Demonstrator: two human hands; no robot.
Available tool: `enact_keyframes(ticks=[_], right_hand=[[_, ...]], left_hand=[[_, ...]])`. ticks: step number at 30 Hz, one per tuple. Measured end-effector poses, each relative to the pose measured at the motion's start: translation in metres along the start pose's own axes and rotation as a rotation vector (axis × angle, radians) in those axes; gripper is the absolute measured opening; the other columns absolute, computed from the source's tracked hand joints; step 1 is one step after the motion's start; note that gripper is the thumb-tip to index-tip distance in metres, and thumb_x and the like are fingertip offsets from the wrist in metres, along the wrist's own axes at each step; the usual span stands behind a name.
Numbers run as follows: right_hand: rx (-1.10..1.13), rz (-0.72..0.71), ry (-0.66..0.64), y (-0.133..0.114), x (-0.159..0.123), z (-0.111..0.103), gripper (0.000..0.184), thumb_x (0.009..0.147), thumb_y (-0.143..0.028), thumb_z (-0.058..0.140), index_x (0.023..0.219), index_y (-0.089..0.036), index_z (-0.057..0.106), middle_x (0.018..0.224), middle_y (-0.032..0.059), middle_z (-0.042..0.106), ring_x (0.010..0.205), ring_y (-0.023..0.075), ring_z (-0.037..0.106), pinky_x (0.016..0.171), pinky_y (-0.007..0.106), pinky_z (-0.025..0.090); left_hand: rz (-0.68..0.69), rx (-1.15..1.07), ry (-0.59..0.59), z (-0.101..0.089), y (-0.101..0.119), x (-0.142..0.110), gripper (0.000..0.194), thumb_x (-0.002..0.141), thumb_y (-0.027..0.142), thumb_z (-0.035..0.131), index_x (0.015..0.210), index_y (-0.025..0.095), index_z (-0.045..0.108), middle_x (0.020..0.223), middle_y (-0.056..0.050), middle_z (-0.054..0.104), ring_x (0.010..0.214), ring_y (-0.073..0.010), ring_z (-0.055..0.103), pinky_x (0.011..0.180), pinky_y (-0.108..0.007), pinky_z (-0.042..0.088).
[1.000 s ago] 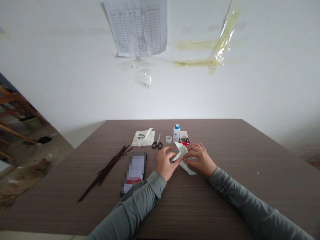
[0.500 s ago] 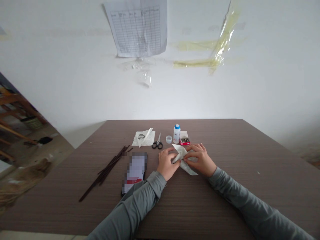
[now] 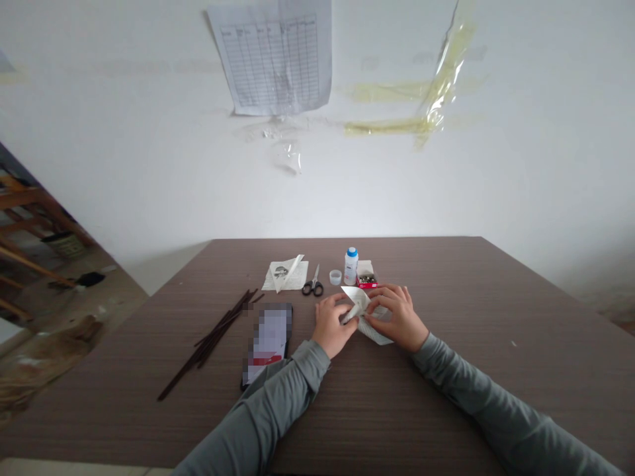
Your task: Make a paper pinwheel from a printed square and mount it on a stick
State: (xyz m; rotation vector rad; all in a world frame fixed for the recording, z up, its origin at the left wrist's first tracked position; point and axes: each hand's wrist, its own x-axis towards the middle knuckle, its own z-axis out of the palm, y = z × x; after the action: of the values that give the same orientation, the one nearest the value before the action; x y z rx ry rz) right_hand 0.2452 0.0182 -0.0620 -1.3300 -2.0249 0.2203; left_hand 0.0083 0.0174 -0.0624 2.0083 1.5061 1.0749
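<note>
Fingers (image 3: 350, 326) of the left hand (image 3: 334, 328) and right hand (image 3: 401, 322) are bent to a narrow pinch, both gripping the folded paper (image 3: 355, 295). Paper location: between the hands, over the table (image 3: 446, 277); contact with the table cannot be determined. Relative to the paper: red box (image 3: 368, 285) at 12 o'clock; bottle (image 3: 350, 268) between 11 and 12; clear cup (image 3: 335, 277) at 11; scissors (image 3: 313, 287) at 10; phone (image 3: 270, 340) between 8 and 9; dark sticks (image 3: 214, 340) at 9, farther out.
</note>
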Motion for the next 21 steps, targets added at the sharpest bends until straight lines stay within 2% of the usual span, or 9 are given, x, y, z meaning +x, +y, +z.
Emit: enact_keyframes(ticks=[5,10,15,17,21], right_hand=[[0.037,0.059,-0.007,0.0026,-0.0004,0.0034,0.020,0.093,-0.041,0.098,0.102,-0.032,0.082,0.140,0.0140,0.093,0.161,0.0509,0.076,0.146,0.102,0.033],[0.046,0.083,0.002,0.0037,0.0002,0.0047,0.027,0.091,-0.044,0.099,0.106,-0.032,0.079,0.144,0.0150,0.089,0.159,0.0509,0.078,0.146,0.103,0.032],[0.042,0.071,0.003,0.0046,0.0009,0.0054,0.029,0.092,-0.044,0.096,0.112,-0.034,0.077,0.132,0.0107,0.091,0.143,0.0468,0.084,0.147,0.102,0.033],[0.052,0.062,0.000,0.0048,0.0009,0.0057,0.033,0.094,-0.044,0.095,0.122,-0.035,0.081,0.132,0.0107,0.091,0.141,0.0460,0.084,0.147,0.102,0.032],[0.051,0.059,-0.013,0.0047,0.0013,0.0066,0.050,0.093,-0.042,0.097,0.143,-0.038,0.090,0.148,0.0144,0.091,0.158,0.0510,0.077,0.149,0.105,0.024]], left_hand=[[-0.026,0.008,-0.040,-0.0024,0.0022,0.0001,0.026,0.085,0.012,0.106,0.103,0.031,0.103,0.151,-0.013,0.095,0.152,-0.0450,0.085,0.142,-0.077,0.061],[-0.066,0.002,-0.058,-0.0022,0.0035,0.0015,0.023,0.086,0.013,0.109,0.103,0.028,0.103,0.156,-0.015,0.094,0.157,-0.0470,0.083,0.143,-0.081,0.058],[-0.062,-0.005,-0.031,-0.0013,0.0024,0.0024,0.020,0.086,0.014,0.111,0.096,0.028,0.100,0.151,-0.015,0.095,0.154,-0.0474,0.085,0.142,-0.084,0.057],[-0.060,-0.009,-0.029,-0.0005,0.0014,0.0023,0.020,0.086,0.014,0.111,0.095,0.028,0.100,0.150,-0.014,0.095,0.154,-0.0476,0.085,0.142,-0.084,0.058],[-0.065,-0.019,-0.014,0.0033,-0.0021,0.0015,0.024,0.085,0.009,0.111,0.093,0.029,0.100,0.150,-0.013,0.096,0.155,-0.0482,0.085,0.144,-0.085,0.058]])
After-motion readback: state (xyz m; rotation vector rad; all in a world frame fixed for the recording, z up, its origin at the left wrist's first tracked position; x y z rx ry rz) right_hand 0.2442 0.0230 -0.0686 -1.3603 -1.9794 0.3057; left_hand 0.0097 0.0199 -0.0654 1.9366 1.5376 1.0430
